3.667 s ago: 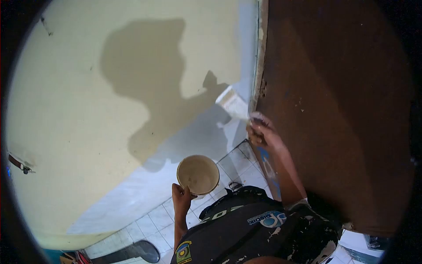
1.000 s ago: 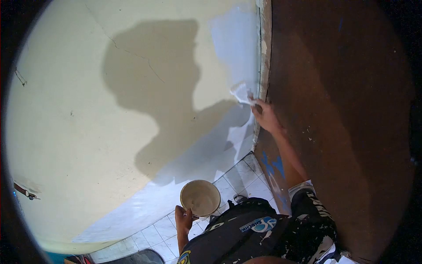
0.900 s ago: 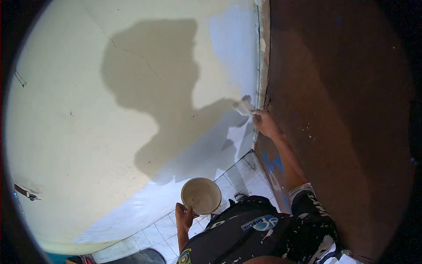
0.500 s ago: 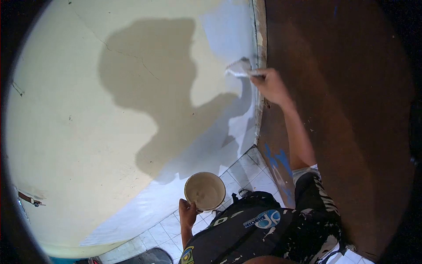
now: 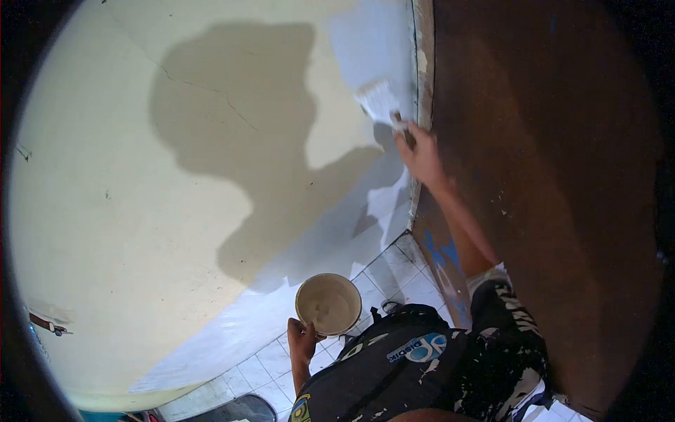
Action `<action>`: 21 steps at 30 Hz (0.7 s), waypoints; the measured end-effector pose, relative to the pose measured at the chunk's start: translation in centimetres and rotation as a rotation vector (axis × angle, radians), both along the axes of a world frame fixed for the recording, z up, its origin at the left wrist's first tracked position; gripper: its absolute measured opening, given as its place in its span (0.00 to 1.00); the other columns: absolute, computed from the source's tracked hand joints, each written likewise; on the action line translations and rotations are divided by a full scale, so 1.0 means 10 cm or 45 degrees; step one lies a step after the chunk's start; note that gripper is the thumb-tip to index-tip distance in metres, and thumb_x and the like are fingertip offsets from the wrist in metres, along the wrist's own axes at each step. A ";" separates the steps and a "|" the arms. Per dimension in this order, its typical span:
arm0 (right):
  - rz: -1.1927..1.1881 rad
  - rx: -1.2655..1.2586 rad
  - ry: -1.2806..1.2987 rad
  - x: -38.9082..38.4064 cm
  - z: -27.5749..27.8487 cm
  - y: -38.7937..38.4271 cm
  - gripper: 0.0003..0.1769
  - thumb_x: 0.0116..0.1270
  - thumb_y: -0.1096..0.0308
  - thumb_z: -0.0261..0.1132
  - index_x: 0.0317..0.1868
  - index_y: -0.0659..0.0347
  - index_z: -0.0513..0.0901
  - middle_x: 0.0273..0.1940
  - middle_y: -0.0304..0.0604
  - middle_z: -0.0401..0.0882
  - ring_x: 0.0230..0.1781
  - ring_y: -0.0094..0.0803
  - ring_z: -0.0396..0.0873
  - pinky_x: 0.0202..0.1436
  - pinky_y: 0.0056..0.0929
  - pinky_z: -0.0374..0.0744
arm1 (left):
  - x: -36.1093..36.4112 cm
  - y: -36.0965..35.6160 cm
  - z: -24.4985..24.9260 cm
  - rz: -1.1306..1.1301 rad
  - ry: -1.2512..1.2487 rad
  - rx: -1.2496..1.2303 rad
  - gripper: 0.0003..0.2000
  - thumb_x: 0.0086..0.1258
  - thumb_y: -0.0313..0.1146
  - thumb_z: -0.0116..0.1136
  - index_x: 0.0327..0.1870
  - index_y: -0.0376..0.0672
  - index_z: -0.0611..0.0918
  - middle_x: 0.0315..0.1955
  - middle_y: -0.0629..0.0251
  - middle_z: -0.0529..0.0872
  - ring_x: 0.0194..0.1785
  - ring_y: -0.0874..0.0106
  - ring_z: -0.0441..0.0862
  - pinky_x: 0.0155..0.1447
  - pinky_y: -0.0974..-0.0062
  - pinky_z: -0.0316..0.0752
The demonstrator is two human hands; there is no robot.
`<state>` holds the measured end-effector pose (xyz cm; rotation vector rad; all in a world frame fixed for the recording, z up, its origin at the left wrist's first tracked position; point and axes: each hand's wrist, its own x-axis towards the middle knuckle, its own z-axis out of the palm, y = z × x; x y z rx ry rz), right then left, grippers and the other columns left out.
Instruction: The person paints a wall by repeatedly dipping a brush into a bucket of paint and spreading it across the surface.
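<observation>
My right hand (image 5: 420,156) is closed round the handle of a wide paintbrush (image 5: 380,102) with white bristles. The brush lies over the wall near its right edge, where fresh white paint (image 5: 373,42) meets the cream wall (image 5: 98,246). Down in front of my body, my left hand (image 5: 302,341) grips the rim of a round bucket (image 5: 328,304). Pale, brownish contents show inside the bucket. White paint also covers a slanting band along the lower part of the wall.
A door-frame strip (image 5: 424,63) edges the wall, with a brown panel (image 5: 548,176) right of it. White tiles (image 5: 264,373) cover the floor, where a dark oval-edged object (image 5: 256,408) lies. Something brown (image 5: 46,322) sticks out of the wall at far left. My shadow falls across the wall.
My right hand has turned the brush so its bristles now point up and left, and the hand sits slightly lower. My left hand and the bucket have barely moved.
</observation>
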<state>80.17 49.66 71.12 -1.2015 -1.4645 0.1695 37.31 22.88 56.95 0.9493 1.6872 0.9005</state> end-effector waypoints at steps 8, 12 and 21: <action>0.040 -0.770 -0.158 0.16 -1.31 -0.44 0.19 0.69 0.69 0.66 0.59 0.64 0.81 0.42 0.61 0.86 0.44 0.52 0.86 0.47 0.45 0.82 | 0.08 0.07 0.17 -0.069 0.155 -0.001 0.14 0.72 0.27 0.59 0.39 0.37 0.63 0.32 0.57 0.72 0.31 0.62 0.86 0.29 0.64 0.90; 0.056 -0.806 -0.298 0.18 -1.33 -0.44 0.20 0.68 0.70 0.66 0.60 0.64 0.81 0.42 0.61 0.86 0.44 0.50 0.87 0.48 0.44 0.82 | -0.17 0.02 -0.12 -0.418 0.763 0.285 0.14 0.72 0.28 0.60 0.38 0.37 0.63 0.32 0.58 0.72 0.33 0.62 0.86 0.29 0.64 0.90; 0.103 -0.281 -0.077 0.12 0.44 -0.23 0.19 0.67 0.70 0.68 0.58 0.56 0.85 0.32 0.50 0.87 0.27 0.29 0.80 0.36 0.33 0.80 | 0.11 -0.02 0.15 -0.005 -0.033 -0.002 0.13 0.72 0.26 0.59 0.37 0.37 0.64 0.31 0.60 0.71 0.31 0.66 0.85 0.29 0.64 0.90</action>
